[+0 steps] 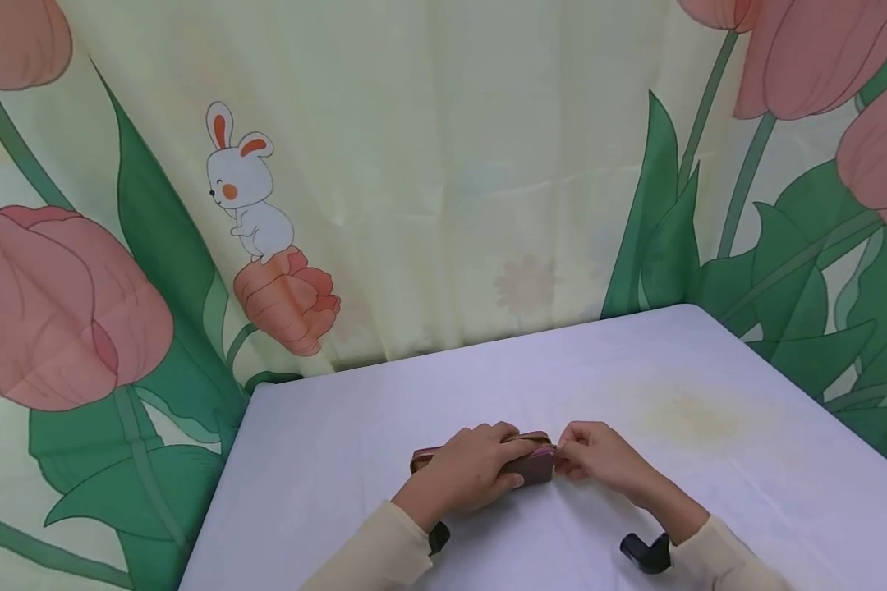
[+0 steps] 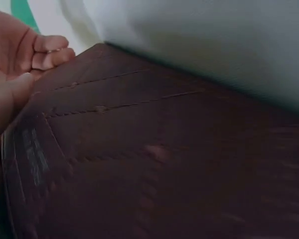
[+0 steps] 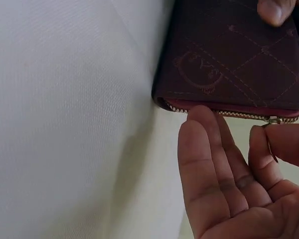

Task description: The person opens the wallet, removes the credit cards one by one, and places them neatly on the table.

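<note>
A dark maroon zip-around wallet (image 1: 538, 468) stands on its long edge on the table, with stitched diamond lines on its side. My left hand (image 1: 469, 468) grips it from above, fingers over the top and thumb on the near face. At the wallet's right end, my right hand (image 1: 606, 460) pinches the zipper pull (image 3: 272, 147) between thumb and index finger. The other fingers (image 3: 197, 164) of that hand extend beside the zipper teeth (image 3: 234, 114). In the left wrist view the wallet's stitched side (image 2: 124, 129) fills most of the picture.
A white cloth covers the table (image 1: 340, 427), and a faint yellowish patch (image 1: 698, 419) shows at its right. Behind it hangs a curtain (image 1: 443, 164) printed with tulips and a rabbit. Dark wrist bands (image 1: 646, 554) show near the sleeves.
</note>
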The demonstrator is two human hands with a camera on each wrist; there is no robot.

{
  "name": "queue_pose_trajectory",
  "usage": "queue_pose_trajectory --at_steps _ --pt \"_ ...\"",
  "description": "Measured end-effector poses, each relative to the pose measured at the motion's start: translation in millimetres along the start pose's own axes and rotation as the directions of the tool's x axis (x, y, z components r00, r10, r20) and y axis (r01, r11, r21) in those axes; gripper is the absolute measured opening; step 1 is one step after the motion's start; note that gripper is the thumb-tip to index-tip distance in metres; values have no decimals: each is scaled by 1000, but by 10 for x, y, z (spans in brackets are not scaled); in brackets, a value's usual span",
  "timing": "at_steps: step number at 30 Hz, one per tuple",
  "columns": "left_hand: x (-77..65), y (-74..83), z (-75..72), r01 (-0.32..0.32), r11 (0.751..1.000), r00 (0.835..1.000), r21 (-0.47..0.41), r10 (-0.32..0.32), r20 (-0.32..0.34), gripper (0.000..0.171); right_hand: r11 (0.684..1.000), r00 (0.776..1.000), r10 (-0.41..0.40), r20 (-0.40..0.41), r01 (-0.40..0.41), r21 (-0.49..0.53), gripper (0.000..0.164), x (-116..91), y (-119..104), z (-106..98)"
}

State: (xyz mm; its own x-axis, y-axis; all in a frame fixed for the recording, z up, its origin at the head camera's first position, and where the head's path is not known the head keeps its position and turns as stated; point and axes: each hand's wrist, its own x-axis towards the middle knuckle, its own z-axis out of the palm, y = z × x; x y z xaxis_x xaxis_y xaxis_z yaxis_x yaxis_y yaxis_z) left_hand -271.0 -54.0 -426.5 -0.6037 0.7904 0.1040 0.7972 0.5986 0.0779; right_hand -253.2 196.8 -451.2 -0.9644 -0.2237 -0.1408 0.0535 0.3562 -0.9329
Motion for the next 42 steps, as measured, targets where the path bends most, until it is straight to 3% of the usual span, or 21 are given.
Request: queue_pose_trajectory --at_steps 3,7,12,17,25,32,36,42 --pt "134 14 8 -5 1000 999 -9 6 53 46 999 999 -13 36 12 30 16 -11 7 -26" --pt "191 -15 8 -8 1000 997 -28 10 82 45 999 998 -18 55 16 37 17 -16 -29 -47" --pt "231 -59 0 -58 996 995 -68 64 82 42 1000 999 -3 49 3 20 17 -37 -55 -72" --pt "226 -91 34 -62 994 996 -95 68 64 41 1000 999 11 37 -12 26 15 -40 -52 -62" --pt "242 -9 36 -42 999 997 -2 42 68 40 1000 999 0 43 -1 18 15 -55 -66 -69" --pt "247 40 58 -36 994 999 103 35 14 31 998 998 -39 47 37 51 19 -81 -69 -94" --pt "243 38 65 -39 994 999 100 39 4 32 999 999 -30 16 30 30 19 -84 -47 -85" --pt "243 41 76 -38 997 999 64 38 9 36 997 997 53 -51 -56 -51 15 -48 65 13"
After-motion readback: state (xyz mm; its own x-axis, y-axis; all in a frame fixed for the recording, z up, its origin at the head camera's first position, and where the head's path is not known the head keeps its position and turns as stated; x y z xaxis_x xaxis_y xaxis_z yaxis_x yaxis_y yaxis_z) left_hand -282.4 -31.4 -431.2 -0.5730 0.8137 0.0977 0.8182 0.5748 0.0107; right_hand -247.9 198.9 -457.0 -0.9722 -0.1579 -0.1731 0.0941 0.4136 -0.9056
